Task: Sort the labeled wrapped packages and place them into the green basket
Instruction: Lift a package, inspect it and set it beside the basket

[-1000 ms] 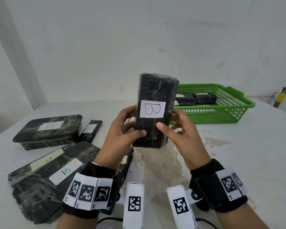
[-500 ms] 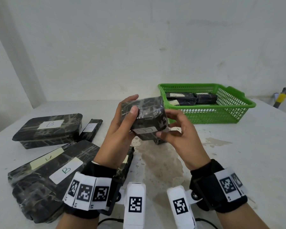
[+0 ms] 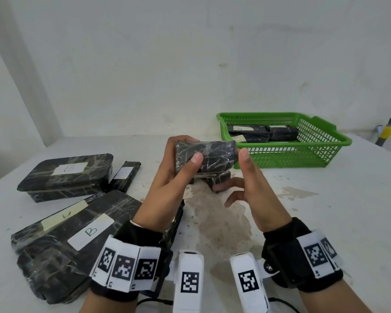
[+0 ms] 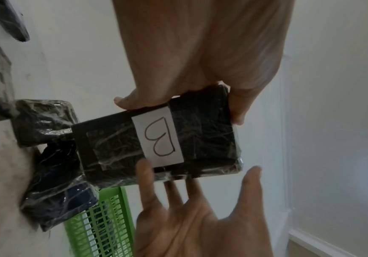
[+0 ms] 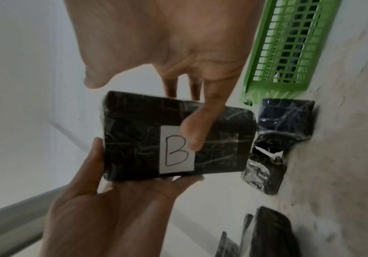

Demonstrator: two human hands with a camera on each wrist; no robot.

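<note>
A black film-wrapped package (image 3: 209, 154) lies flat in the air above the table, its white "B" label (image 4: 158, 137) turned downward. My left hand (image 3: 187, 150) grips its left end, thumb on the near side and fingers behind. My right hand (image 3: 235, 175) is at its right end with fingers nearly straight; the thumb stands free beside the package while a fingertip (image 5: 193, 132) touches the label. The green basket (image 3: 280, 155) stands to the back right, with a few wrapped packages (image 3: 257, 132) inside.
On the left lie a box labelled B (image 3: 68, 172), a slim package (image 3: 124, 175) and a big bundle labelled B (image 3: 77, 233). Small wrapped packages (image 3: 219, 180) sit under the held one. A yellow-banded handle (image 3: 387, 132) leans at the far right.
The package went from upright with its label toward me to flat with the label underneath. My right hand released its pinch and opened; the left hand kept its hold.
</note>
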